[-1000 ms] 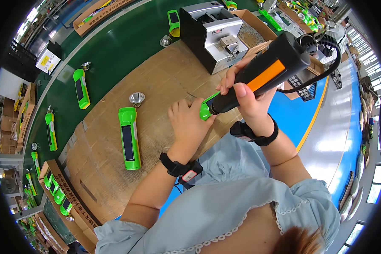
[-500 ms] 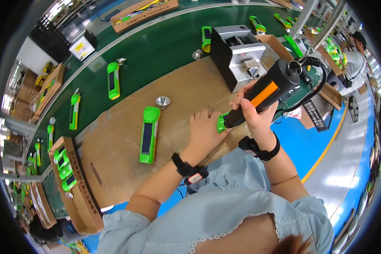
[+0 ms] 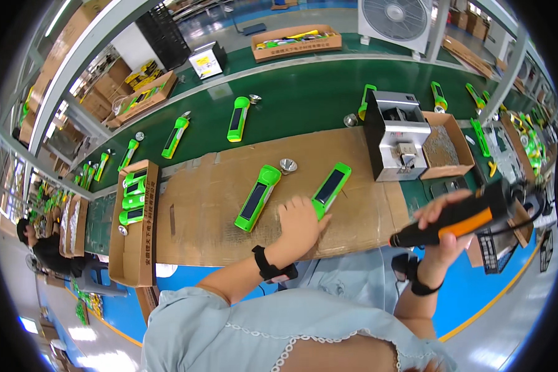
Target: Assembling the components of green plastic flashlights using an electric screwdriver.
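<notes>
Factory assembly line: long green conveyor belt (image 3: 304,99) w/ green flashlight housings (image 3: 239,119) spaced along it, cardboard-covered bench (image 3: 217,204) under the hands, carton of same housings (image 3: 132,192) far left of them, metal feeder machine (image 3: 395,135) just beyond right hand's electric screwdriver (image 3: 459,220), floor fan (image 3: 394,22) at the back.

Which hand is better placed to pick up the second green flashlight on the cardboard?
Left. The left hand already rests on one green flashlight, right beside the other; the right hand holds the electric screwdriver.
</notes>
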### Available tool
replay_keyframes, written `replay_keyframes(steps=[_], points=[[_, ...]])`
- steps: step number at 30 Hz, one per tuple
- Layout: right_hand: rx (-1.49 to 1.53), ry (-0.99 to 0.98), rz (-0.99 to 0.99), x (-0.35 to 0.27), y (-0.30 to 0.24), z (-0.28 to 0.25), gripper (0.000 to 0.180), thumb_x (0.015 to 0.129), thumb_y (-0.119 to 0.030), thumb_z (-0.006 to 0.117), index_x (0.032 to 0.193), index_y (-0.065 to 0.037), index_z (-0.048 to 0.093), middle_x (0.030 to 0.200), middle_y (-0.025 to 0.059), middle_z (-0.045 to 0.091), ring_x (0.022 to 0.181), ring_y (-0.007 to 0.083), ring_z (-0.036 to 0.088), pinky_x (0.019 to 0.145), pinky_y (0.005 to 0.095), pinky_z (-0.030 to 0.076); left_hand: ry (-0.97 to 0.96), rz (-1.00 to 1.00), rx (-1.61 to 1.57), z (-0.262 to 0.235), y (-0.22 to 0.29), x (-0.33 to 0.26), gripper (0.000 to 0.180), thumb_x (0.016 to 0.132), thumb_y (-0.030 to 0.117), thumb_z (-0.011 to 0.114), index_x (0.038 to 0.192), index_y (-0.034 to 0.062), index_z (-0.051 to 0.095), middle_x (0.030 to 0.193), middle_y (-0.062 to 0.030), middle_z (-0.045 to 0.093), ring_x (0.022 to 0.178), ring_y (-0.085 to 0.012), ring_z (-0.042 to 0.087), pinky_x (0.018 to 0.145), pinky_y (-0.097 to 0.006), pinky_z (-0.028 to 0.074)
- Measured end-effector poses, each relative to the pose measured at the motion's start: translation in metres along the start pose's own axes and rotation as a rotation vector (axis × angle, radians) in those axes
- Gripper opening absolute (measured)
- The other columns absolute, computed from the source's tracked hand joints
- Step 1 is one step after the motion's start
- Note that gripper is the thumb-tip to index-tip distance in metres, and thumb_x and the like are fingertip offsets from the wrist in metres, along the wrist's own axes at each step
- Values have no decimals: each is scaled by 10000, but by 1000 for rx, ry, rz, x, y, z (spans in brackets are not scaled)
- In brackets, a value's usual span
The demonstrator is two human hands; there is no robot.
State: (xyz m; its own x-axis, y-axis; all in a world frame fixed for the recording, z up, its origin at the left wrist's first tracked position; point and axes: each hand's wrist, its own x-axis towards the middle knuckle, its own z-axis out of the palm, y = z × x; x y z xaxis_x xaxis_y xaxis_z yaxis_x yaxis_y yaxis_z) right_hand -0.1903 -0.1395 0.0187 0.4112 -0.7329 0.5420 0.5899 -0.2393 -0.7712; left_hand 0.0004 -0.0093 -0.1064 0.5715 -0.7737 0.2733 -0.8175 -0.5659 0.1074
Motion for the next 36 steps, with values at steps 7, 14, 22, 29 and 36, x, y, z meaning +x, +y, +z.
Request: replay_keyframes(steps=[7,14,22,29,36], points=[[11,-3,-3,15,26,16,507,749,-230,761,1074,12,457,749,93,545,646,176,572,693,357,534,365,-245,-56,30,13,177,791,724,604,650,1189,-15,490,1085,-174,513,1034,-345,503,835,-535,376],[-128,132,5,2,37,-39,452,737,-122,758,1067,29,489,761,96,574,666,163,587,668,311,531,153,-278,84,-8,-39,93,532,790,330,614,1197,40,431,1210,-200,477,1155,-374,457,876,-590,357],[-435,242,-22,42,35,-68,493,625,-141,862,975,0,545,810,37,606,705,108,583,626,242,481,-344,25,-243,-31,-66,16,536,890,191,578,1375,112,364,793,-281,614,743,-468,608,643,-491,495],[-437,398,-279,115,46,-33,459,648,-206,861,931,-24,550,805,10,613,694,78,573,628,227,473,-408,105,-635,-31,-8,32,417,814,231,649,1205,104,585,654,-125,607,559,-277,595,553,-363,498],[-442,342,-250,135,72,-39,481,651,-264,850,960,-18,575,803,30,633,707,91,592,657,246,492,-14,521,-552,-15,-15,62,432,641,209,792,1016,60,637,925,-149,609,865,-313,584,763,-372,474]])
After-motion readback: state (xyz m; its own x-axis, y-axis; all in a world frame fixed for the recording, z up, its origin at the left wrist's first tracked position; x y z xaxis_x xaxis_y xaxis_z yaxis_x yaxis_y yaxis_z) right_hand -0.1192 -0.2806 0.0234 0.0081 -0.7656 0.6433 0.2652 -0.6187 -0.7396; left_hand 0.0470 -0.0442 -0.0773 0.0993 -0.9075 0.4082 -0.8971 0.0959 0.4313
